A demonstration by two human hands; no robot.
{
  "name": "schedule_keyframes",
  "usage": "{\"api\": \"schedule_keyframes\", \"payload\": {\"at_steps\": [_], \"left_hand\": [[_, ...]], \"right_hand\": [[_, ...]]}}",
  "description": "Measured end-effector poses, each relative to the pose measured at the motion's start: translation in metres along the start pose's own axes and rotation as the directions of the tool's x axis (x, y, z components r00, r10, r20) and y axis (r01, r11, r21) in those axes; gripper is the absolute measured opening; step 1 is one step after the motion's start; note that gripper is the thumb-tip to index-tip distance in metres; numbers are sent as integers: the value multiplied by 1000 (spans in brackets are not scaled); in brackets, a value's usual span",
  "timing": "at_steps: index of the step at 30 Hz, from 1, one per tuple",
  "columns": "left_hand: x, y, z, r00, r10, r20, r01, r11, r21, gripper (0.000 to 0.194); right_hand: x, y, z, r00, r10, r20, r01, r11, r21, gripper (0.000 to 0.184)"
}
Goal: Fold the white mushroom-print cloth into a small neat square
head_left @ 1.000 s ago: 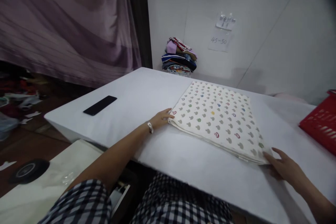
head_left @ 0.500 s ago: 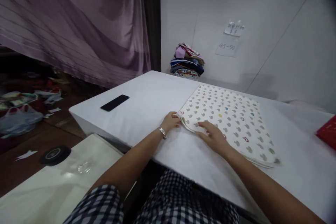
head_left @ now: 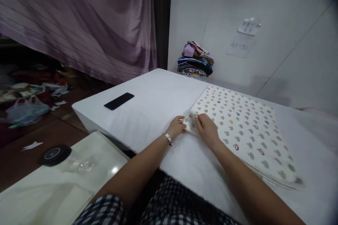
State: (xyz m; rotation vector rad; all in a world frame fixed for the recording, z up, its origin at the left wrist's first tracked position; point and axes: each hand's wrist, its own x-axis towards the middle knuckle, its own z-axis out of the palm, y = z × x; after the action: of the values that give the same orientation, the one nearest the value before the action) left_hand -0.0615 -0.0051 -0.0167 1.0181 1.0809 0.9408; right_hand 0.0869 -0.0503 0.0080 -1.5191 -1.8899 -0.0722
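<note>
A folded white cloth (head_left: 237,123) with small grey and coloured prints lies flat on the white table, its layers showing along the near edge. At its near left corner, my left hand (head_left: 176,127) has its fingers closed on the lower layers. My right hand (head_left: 207,130) is beside it, thumb and fingers pinching the top layer, which is slightly raised there. Between the two hands a printed lower layer shows. The fingertips of my right hand are partly hidden by the hand itself.
A black phone-like slab (head_left: 119,101) lies left on the white table (head_left: 153,88). Folded clothes (head_left: 195,59) are stacked by the wall. A lower white surface (head_left: 87,190) at front left carries a round black object (head_left: 55,154). A purple curtain (head_left: 105,24) hangs behind.
My right hand has moved nearer the cloth's corner and closed on the top layer, lifting it a little. My left hand stays at the corner. The view has shifted slightly.
</note>
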Motion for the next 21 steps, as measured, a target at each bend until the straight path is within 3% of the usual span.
{"api": "schedule_keyframes", "payload": {"at_steps": [2, 5, 7, 21], "left_hand": [[-3, 2, -4, 999, -3, 34, 3, 1000, -18, 41], [-9, 4, -9, 996, -4, 84, 8, 999, -49, 41], [-12, 5, -11, 995, -7, 101, 14, 998, -65, 40], [-20, 14, -17, 988, -72, 134, 87, 990, -115, 36]], "right_hand": [[3, -4, -2, 994, -88, -63, 85, 995, -50, 23], [-1, -6, 7, 967, -242, 73, 249, 963, -100, 26], [-6, -6, 16, 947, -281, 155, 295, 953, -74, 26], [-18, -3, 27, 957, -212, 199, 223, 974, -34, 30]]}}
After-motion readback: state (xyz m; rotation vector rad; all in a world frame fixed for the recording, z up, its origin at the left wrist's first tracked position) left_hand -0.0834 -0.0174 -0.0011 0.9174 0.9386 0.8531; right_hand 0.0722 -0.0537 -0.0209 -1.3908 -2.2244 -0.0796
